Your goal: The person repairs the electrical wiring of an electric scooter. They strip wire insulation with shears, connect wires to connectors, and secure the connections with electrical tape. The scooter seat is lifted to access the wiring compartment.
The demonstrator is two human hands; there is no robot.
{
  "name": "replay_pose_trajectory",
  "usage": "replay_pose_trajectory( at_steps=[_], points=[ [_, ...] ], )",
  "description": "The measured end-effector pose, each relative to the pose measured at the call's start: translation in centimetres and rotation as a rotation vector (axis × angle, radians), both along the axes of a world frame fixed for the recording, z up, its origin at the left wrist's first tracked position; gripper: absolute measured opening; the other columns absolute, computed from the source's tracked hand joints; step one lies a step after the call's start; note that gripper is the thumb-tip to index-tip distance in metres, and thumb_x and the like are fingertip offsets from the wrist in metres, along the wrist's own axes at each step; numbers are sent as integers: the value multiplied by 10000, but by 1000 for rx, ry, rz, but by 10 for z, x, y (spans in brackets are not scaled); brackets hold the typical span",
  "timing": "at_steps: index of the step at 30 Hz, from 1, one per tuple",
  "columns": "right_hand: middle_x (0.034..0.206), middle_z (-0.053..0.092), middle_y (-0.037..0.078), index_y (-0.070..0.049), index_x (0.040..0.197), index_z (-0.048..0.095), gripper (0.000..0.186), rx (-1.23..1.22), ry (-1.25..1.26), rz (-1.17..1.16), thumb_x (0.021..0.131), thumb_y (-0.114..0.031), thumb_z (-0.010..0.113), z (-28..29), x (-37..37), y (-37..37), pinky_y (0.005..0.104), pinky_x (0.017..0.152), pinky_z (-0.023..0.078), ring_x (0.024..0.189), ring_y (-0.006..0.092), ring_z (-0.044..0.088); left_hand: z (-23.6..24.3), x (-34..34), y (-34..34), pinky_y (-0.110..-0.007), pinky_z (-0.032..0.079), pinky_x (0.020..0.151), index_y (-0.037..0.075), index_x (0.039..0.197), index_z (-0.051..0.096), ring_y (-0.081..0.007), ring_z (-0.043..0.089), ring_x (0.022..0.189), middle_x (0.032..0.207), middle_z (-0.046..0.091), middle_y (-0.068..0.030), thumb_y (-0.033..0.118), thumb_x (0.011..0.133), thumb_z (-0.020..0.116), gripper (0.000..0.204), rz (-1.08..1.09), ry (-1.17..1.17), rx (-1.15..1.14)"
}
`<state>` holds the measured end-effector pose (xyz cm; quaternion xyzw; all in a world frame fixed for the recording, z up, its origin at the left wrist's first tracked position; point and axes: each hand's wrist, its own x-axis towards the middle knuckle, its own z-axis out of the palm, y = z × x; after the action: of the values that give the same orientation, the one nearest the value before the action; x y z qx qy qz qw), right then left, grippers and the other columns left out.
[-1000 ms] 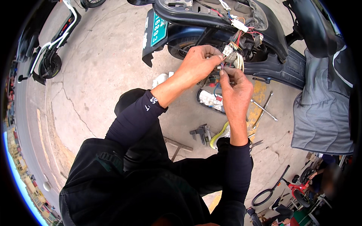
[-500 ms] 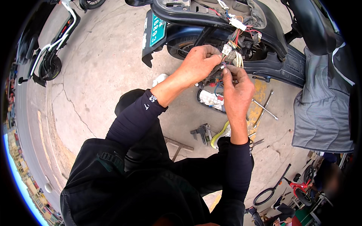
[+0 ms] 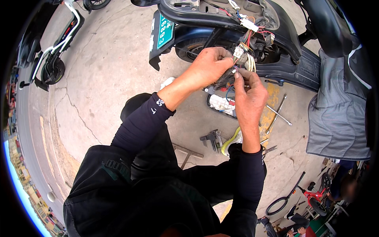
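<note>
A black electric scooter stands ahead of me, its body opened and a bundle of coloured wires hanging out at its side. My left hand pinches wires just below a white multi-pin connector. Close by, my right hand has thumb and forefinger closed on a small white connector. The two hands nearly meet, and what lies between the left fingertips is partly hidden. Another white connector rests higher up on the scooter's frame.
Below the wires lies a white-and-black part on the concrete. A cross wrench, pliers and a dark hand tool are on the ground near my feet. A grey cover hangs at right; a white-framed scooter stands at left.
Both hands stay at the wires with only slight shifts. My right hand has moved a touch to the right and down, and the small connector shows more plainly.
</note>
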<state>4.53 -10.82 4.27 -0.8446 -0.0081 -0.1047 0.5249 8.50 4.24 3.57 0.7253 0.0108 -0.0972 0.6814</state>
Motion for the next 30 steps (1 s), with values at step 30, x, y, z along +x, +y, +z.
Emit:
replay_pose_trajectory(
  at_steps=[30],
  points=[
    [813,695,167,8,971,693,111,-178,-182,10,881,-57,693,-6,-1,5,388,628,530,675,305,683,-10,2,-3,-342,475,670,-44,945,609,-201,586,721,788,627,-132,184,878,591,238,50,-114,128]
  ],
)
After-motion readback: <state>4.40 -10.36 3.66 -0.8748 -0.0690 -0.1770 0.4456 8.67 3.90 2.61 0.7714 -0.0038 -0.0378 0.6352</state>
